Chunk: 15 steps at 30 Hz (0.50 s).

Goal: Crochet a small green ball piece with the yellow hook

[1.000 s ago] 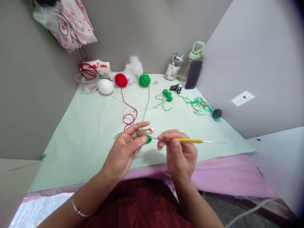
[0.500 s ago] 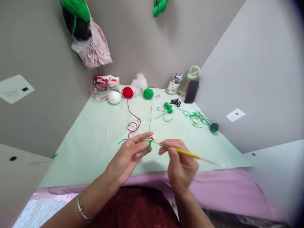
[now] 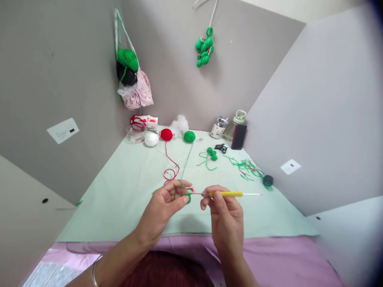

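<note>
The green crochet piece (image 3: 188, 198) sits pinched in our left hand (image 3: 161, 209) above the tabletop's (image 3: 125, 195) near edge; our right hand (image 3: 229, 217) grips the hook (image 3: 233, 194), tip at the stitches. We judge it barely begun, much left to work, its yarn (image 3: 187, 160) running to the green ball (image 3: 189, 136) by the far edge. Loose red yarn (image 3: 170, 172) beyond our left hand might snag; three green bobbles (image 3: 214, 158), then clippings (image 3: 248, 166), lie toward the right edge.

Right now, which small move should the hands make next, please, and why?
Probably the right hand should catch the green yarn with the hook: its thin end reaches the green piece pinched in the left hand, and the yarn runs from the green ball to that hand.
</note>
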Tool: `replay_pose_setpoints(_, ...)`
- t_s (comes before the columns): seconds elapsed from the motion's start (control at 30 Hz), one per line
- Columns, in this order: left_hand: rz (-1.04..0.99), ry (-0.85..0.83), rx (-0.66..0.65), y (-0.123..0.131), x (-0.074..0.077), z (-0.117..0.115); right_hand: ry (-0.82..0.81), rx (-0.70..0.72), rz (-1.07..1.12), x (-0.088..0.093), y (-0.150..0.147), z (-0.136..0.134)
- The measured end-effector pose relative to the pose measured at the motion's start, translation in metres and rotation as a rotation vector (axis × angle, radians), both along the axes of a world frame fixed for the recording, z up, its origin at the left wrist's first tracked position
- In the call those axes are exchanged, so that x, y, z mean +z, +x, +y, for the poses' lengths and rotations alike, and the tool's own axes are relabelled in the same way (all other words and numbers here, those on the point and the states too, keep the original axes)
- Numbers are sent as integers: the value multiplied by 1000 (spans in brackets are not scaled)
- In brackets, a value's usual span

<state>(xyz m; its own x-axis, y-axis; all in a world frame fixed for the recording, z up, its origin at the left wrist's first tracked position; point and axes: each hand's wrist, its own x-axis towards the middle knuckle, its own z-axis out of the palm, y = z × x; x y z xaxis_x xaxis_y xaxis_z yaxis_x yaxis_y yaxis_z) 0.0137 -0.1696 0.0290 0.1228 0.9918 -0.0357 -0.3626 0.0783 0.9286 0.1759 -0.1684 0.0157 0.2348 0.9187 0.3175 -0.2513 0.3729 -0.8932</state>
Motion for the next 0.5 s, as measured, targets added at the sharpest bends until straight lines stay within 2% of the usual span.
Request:
replay_pose_setpoints(0.13,-87,-69,-125,-4,5,0,78,-2,-37,8,4,-4)
replay_pose_setpoints(0.23,-161,-77,-200,-5,5,-1,125,56,-29,12,3,-4)
replay_pose_setpoints(0.4,93,90,-19,1,4,-6,69,130,-21,4,-5,-2)
replay_pose_setpoints(0.5,136,142,10,5,4,-7,47,124,-46,-3,-10,-1)
